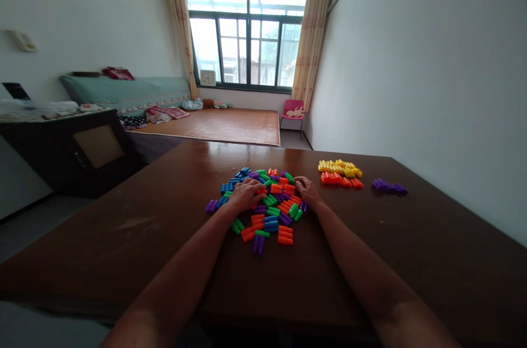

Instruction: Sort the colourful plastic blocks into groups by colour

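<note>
Left hand (246, 194) of the person lies palm down over the left part of a heap of colourful plastic pieces (270, 200), with its fingers stretched toward the middle of the heap. Whether these fingers are closed on some piece or only rest there, one cannot tell, because the hand covers what is under it. Right hand (307, 191) is at the right edge of the same heap, its fingers bent inward near a green piece (290, 178); also here it cannot be told if something is pinched. The two hands are apart from each other, and the middle of the heap is between them.

The heap is on a dark brown table (156, 189) and mixes orange, green, blue and purple pieces. At its near side lie an orange piece (285, 235) and a purple piece (258, 244), the purple one just beside a green bit. To the right of the right hand, yellow pieces (340, 167) are laid in rows, with a row of orange pieces (341, 180) just in front of them, and farther right lies a purple group (389, 187). Behind the table stand a bed with a brown mat (230, 124) and a pink chair (293, 106), below a wide window (248, 51)
</note>
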Demonstrator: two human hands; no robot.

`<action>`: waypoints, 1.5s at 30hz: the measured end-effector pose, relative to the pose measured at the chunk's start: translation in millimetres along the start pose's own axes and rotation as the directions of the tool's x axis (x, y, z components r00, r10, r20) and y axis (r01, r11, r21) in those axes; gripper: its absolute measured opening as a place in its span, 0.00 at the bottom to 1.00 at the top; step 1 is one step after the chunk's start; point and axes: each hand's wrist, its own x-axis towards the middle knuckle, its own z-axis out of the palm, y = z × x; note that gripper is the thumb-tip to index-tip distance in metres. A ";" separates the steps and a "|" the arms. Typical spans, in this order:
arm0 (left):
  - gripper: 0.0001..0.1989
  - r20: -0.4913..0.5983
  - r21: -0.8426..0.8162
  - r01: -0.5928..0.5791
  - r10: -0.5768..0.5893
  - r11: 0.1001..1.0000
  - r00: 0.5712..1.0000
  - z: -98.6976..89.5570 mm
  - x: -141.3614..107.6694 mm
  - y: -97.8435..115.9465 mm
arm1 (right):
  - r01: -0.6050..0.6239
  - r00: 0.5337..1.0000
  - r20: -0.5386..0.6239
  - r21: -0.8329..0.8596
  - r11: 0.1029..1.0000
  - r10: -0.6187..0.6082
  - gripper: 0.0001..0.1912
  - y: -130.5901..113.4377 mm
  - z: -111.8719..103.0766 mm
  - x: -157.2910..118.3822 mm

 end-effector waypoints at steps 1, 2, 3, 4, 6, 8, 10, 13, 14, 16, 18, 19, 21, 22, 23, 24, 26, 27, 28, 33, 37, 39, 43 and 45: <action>0.17 -0.010 -0.001 0.007 -0.007 1.000 1.000 0.3 0.5 -1.0 | 0.023 1.000 0.006 -0.014 1.000 -0.023 0.18 -3.6 -1.2 -2.5; 0.17 -0.027 -0.003 0.021 -0.021 1.000 0.999 0.8 1.3 -2.5 | 0.045 0.999 0.017 -0.026 0.999 -0.045 0.18 -7.3 -2.1 -5.0; 0.17 -0.048 -0.007 0.039 -0.039 0.999 0.998 1.3 2.2 -4.4 | 0.066 0.997 0.033 -0.037 0.997 -0.065 0.18 -10.7 -2.6 -7.5; 0.17 -0.066 -0.015 0.056 -0.057 0.998 0.996 1.7 3.3 -6.3 | 0.086 0.995 0.056 -0.048 0.995 -0.083 0.19 -13.6 -2.8 -9.5; 0.18 -0.093 -0.035 0.081 -0.084 0.996 0.992 2.0 5.2 -9.8 | 0.114 0.988 0.108 -0.076 0.991 -0.106 0.18 -17.2 -2.4 -11.9; 0.18 -0.108 -0.053 0.090 -0.095 0.995 0.990 1.1 6.3 -11.5 | 0.122 0.982 0.153 -0.083 0.989 -0.108 0.18 -17.2 -1.7 -12.0; 0.17 -0.124 -0.071 0.091 -0.099 0.993 0.987 -0.9 6.0 -11.4 | 0.113 0.980 0.168 -0.042 0.993 -0.104 0.17 -14.4 -1.7 -10.6; 0.17 -0.147 -0.108 0.093 -0.108 0.990 0.983 -4.0 4.1 -9.9 | 0.083 0.983 0.155 0.072 0.994 -0.093 0.16 -9.5 -3.9 -7.8; 0.18 -0.151 -0.118 0.095 -0.113 0.988 0.982 -4.6 3.5 -9.7 | 0.075 0.985 0.147 0.098 0.992 -0.089 0.16 -8.4 -5.1 -6.8; 0.18 -0.156 -0.128 0.103 -0.123 0.986 0.980 -5.0 2.8 -10.2 | 0.075 0.988 0.124 0.110 0.991 -0.089 0.17 -7.4 -8.0 -4.8; 0.18 -0.159 -0.123 0.102 -0.121 0.987 0.980 -4.8 2.8 -11.6 | 0.118 0.988 0.086 0.091 0.989 -0.126 0.16 -6.8 -11.0 -2.6; 0.17 -0.160 -0.119 0.101 -0.119 0.988 0.980 -4.7 2.9 -12.2 | 0.148 0.985 0.071 0.087 0.985 -0.155 0.14 -6.1 -12.5 -1.5; 0.17 -0.157 -0.113 0.104 -0.121 0.988 0.980 -4.8 3.1 -12.9 | 0.201 0.977 0.060 0.094 0.975 -0.207 0.11 -2.9 -15.7 0.6; 0.17 -0.153 -0.110 0.107 -0.123 0.988 0.980 -5.0 2.9 -12.9 | 0.212 0.973 0.069 0.103 0.972 -0.220 0.10 -0.5 -17.6 1.5; 0.17 -0.151 -0.108 0.109 -0.124 0.988 0.981 -5.3 2.6 -12.6 | 0.210 0.971 0.091 0.110 0.972 -0.220 0.09 2.2 -19.8 2.2; 0.17 -0.150 -0.105 0.108 -0.123 0.989 0.981 -5.7 2.2 -12.3 | 0.197 0.971 0.118 0.108 0.974 -0.210 0.09 5.1 -22.3 2.8; 0.17 -0.153 -0.094 0.098 -0.112 0.991 0.982 -6.2 0.9 -11.9 | 0.157 0.974 0.152 0.070 0.985 -0.166 0.11 9.6 -28.3 3.4; 0.17 -0.158 -0.087 0.093 -0.106 0.992 0.982 -6.4 0.3 -12.0 | 0.133 0.981 0.139 0.037 0.990 -0.137 0.13 10.7 -31.3 3.3; 0.17 -0.162 -0.080 0.089 -0.101 0.993 0.982 -6.4 -0.3 -12.3 | 0.112 0.989 0.101 -0.006 0.994 -0.110 0.14 10.9 -34.0 3.1; 0.16 -0.180 -0.080 0.074 -0.088 0.994 0.980 -4.9 -1.4 -17.1 | 0.150 0.984 -0.057 -0.229 0.962 -0.167 0.14 0.6 -32.8 -1.6; 0.15 -0.181 -0.090 0.062 -0.077 0.994 0.981 -1.7 -2.5 -19.4 | 0.229 0.973 0.085 -0.353 0.907 -0.213 0.18 -5.4 -20.0 -5.1; 0.15 -0.172 -0.094 0.041 -0.057 0.995 0.983 -1.6 -3.6 -17.6 | 0.247 0.969 0.121 -0.396 0.884 -0.216 0.17 -5.4 -17.0 -5.0; 0.17 -0.203 -0.092 0.001 -0.020 0.996 0.979 -14.1 -3.2 -16.1 | 0.268 0.962 0.145 -0.371 0.889 -0.229 0.12 -1.4 -20.7 -2.4; 0.20 -0.270 -0.126 0.045 -0.078 0.991 0.960 -26.8 -1.9 -22.4 | 0.275 0.961 0.135 -0.341 0.899 -0.243 0.12 1.3 -23.9 -1.7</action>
